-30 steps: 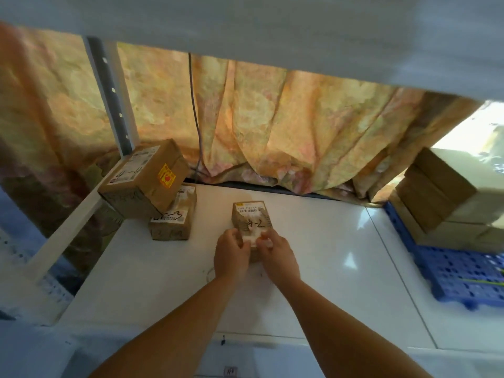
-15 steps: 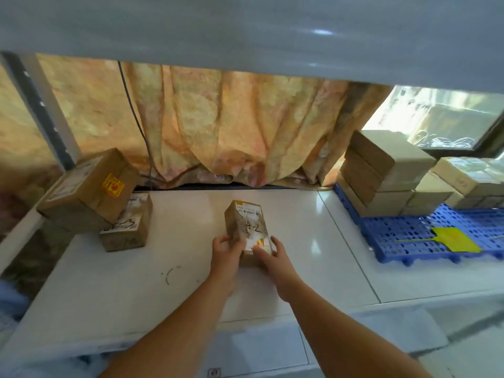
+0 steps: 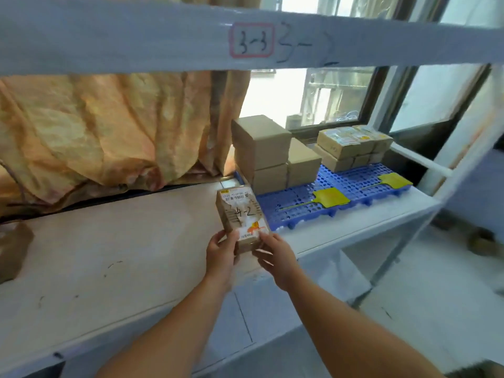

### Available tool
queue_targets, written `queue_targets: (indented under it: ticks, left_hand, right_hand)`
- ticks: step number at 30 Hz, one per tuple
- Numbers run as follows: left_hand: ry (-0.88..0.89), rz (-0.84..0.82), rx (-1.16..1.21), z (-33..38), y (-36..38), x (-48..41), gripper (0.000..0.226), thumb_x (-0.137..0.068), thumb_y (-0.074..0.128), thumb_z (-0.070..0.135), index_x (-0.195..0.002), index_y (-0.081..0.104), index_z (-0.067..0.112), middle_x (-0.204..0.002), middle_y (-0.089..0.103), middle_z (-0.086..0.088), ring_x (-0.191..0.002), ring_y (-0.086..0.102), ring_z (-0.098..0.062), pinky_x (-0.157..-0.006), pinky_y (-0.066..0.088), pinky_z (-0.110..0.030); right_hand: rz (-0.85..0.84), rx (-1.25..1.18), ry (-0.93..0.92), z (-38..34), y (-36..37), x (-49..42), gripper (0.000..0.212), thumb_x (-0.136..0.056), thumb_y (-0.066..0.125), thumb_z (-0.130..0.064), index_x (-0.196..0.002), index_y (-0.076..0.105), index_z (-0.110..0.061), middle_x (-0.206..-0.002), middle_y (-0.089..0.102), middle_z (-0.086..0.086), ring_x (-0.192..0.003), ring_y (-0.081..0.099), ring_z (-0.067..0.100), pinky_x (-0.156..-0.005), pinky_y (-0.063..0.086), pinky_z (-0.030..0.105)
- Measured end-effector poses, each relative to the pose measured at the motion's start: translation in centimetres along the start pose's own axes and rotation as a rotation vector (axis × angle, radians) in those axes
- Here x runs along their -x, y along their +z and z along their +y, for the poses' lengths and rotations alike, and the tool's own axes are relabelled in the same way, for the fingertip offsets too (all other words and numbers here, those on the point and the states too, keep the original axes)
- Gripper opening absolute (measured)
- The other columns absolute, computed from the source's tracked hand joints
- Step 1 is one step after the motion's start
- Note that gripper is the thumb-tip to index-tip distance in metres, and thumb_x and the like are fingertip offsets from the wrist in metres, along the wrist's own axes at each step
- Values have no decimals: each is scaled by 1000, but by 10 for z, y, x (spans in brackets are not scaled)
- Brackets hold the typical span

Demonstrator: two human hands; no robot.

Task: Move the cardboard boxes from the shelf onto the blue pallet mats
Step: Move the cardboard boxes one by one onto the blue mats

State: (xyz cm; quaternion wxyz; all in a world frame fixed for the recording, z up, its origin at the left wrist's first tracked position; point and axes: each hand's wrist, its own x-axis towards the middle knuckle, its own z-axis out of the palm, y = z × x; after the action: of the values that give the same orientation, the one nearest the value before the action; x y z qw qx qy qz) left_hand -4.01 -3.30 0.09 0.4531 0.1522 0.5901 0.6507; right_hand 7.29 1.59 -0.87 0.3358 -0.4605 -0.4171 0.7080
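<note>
I hold a small cardboard box (image 3: 239, 214) marked "4-2" above the white shelf (image 3: 109, 255), tilted up toward me. My left hand (image 3: 221, 251) grips its lower left corner and my right hand (image 3: 275, 253) its lower right corner. The blue pallet mats (image 3: 302, 203) lie just to the right on the same shelf. Plain cardboard boxes (image 3: 261, 148) are stacked at the mats' back left, and labelled boxes (image 3: 351, 145) sit at the back right.
Two yellow fly swatters (image 3: 330, 197) lie on the mats' front part. An orange curtain (image 3: 109, 126) hangs behind the shelf. The upper shelf beam (image 3: 245, 36), marked "3-3" and "3-2", runs overhead. Another brown box (image 3: 13, 249) shows at the left edge.
Both hands lifted the "4-2" box off the shelf and carried it right, toward the blue mats. My view turned right, so the two boxes on the left have mostly dropped out of sight.
</note>
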Motion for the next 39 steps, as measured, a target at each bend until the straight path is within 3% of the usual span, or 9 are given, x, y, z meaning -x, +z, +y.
queue_targets:
  ticks: [5,9,19,23,26,29,32,35,39]
  left_hand:
    - [-50,-101,8,-38,86,26,23,-90,60,24,-113,58,18,-99,64,-7,-80,60,-14,-68,44,-27]
    - [-78,-184,-9,-61,140,36,31,-90,60,26,-119,58,18,-106,65,-8,-88,61,-19,-66,44,-28]
    - [-84,-390,-98,-80,255,18,50,-87,65,32,-130,41,29,-120,59,-2,-110,58,-21,-87,42,-38]
    - [-112,-430,-67,-72,306,-16,43,-85,68,29,-122,45,28,-115,60,-2,-105,59,-22,-84,45,-36]
    - [-144,-526,-121,-64,348,-44,59,-82,70,32,-132,39,28,-116,61,-7,-101,60,-22,-74,45,-32]
    - [-39,-623,-284,-58,387,-57,74,-84,69,34,-144,27,28,-109,63,-6,-92,58,-19,-79,46,-35]
    - [149,-599,-349,-52,421,-66,89,-86,67,35,-151,7,26,-125,54,-3,-105,56,-17,-96,47,-38]
    - [319,-583,-412,-44,446,-78,92,-82,70,38,-151,10,29,-135,37,1,-122,47,-15,-103,44,-32]
    - [449,-530,-612,-18,484,-105,83,-83,70,24,-150,20,21,-132,32,-6,-120,48,-19,-103,43,-28]
  right_hand:
    - [63,-21,-46,-20,-97,15,8,-93,56,-29,-94,59,-22,-88,65,2,-82,61,17,-70,42,26]
    - [121,-68,-91,-36,-158,16,7,-93,55,-23,-98,59,-20,-90,66,6,-84,61,19,-73,46,27]
    - [215,-264,-137,-79,-248,-22,26,-94,52,-22,-114,61,-7,-97,63,12,-89,61,19,-79,52,27]
    - [287,-294,-173,-110,-275,-54,20,-95,53,-22,-105,62,-9,-94,66,10,-89,63,19,-78,54,28]
    - [323,-252,-218,-142,-301,-75,24,-96,52,-25,-111,62,-11,-103,69,12,-98,66,21,-78,56,28]
    - [370,-216,-291,-176,-330,-93,28,-97,51,-25,-118,59,-8,-111,67,15,-100,67,22,-81,57,30]
    - [385,-185,-342,-199,-352,-113,32,-96,53,-29,-122,58,-10,-117,65,15,-108,65,26,-87,57,36]
    - [399,-187,-372,-218,-363,-137,33,-97,52,-29,-122,58,-10,-116,66,15,-107,65,28,-86,57,38]
    - [342,-168,-422,-252,-375,-176,30,-99,47,-23,-120,56,-4,-106,66,17,-96,66,27,-71,59,31]
